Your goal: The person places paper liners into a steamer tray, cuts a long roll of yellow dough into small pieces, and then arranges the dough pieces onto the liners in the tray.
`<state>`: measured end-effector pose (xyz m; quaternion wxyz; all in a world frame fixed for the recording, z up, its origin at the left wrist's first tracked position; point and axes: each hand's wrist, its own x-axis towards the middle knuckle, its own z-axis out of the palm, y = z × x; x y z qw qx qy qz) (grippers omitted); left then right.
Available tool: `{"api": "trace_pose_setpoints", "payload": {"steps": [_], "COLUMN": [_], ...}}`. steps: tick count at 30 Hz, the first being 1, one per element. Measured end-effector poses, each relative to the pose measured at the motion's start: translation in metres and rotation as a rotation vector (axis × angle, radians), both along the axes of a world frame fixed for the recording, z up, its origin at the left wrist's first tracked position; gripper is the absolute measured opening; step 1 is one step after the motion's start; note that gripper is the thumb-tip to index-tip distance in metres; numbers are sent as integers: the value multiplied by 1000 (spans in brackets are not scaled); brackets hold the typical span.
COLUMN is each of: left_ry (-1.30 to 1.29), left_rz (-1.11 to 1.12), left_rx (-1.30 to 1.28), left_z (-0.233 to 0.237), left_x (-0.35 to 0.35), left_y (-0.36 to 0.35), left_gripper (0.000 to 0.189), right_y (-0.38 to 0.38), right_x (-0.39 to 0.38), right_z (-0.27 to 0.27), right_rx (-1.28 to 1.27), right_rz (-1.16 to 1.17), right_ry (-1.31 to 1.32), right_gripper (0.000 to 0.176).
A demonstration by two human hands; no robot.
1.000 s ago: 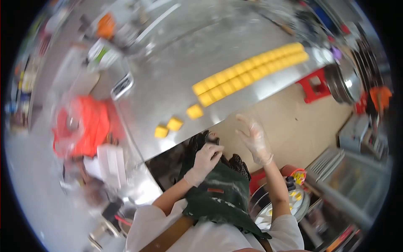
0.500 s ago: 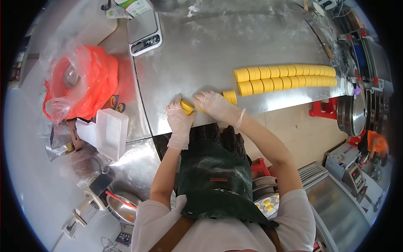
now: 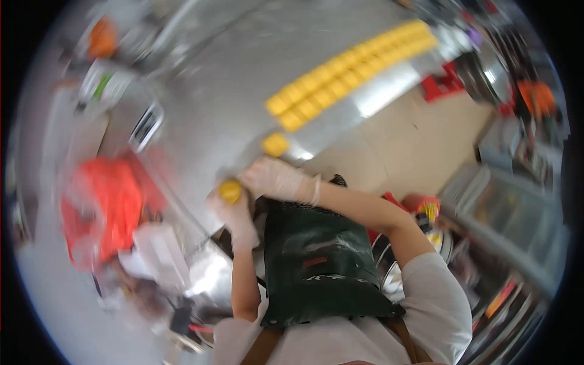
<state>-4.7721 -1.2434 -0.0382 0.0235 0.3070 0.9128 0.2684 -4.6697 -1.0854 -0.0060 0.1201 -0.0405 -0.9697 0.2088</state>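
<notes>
My left hand (image 3: 234,213), in a clear glove, is closed round a round yellow dough piece (image 3: 230,191) that shows above the fingers. My right hand (image 3: 277,178), gloved too, is close by on the right, its fingers bent toward the left hand. Motion smears those fingertips, and I cannot see whether anything is in them. Just beyond the right hand, a short yellow dough piece (image 3: 275,145) lies on the steel table (image 3: 207,103). Farther off, two long rows of cut yellow dough pieces (image 3: 347,76) lie side by side along the table's edge.
At the left are a white scale (image 3: 146,126), a red plastic bag (image 3: 109,201) and a white plastic container (image 3: 161,255). A red stool (image 3: 443,82) and round metal pans (image 3: 477,76) are at the right, above a glass-topped cabinet (image 3: 505,213). The whole view is blurred.
The view has swung and tilted, so the table and the dough rows appear slanted and shifted left. The yellow piece in my left hand now shows its round face upward.
</notes>
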Motion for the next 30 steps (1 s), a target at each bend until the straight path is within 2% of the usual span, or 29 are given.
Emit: {"api": "trace_pose_setpoints", "payload": {"steps": [2,4,6,7,10,11,14,16,19,22,23,30], "left_ry": [-99,-96,-107,-98,-257,-421,-632,-542,-546,-555,-576,-515], "left_rz": [-19,-157,-313,-382,-730,-774,-939,-1108,-1232,-1323,-1328,-1452], "left_rx": [83,22,-48,-85,85,62,16,-50,-160,-250,-285,-331], "left_z": [8,28,33,33,25,19,16,21,10,-2,-2,-20], "left_x": [13,34,69,90,163,185,259,303,361,402,416,475], "left_y": [-7,2,14,22,40,44,44,43,30,15,10,-14], "left_gripper": [50,53,54,55,58,59,57,58,58,60,60,63], "right_y": [-15,-39,-60,-72,-111,-127,-189,-223,-256,-263,-262,-236], "right_x": [34,87,146,176,277,312,422,488,569,616,626,650], "right_z": [8,8,14,13,10,5,-23,-58,-112,-169,-187,-212], "right_rx": [-226,-340,-432,-489,-466,-397,-299,-134,-31,54,93,-328], "right_rz": [-186,-483,-805,-974,-1543,-1738,-2293,-2617,-2867,-2857,-2833,-2859], "right_ry": [-6,189,350,332,336,344,250,138,32,-86,-28,41], "right_gripper": [30,55,57,64,60,60,65,60,56,55,52,44]}}
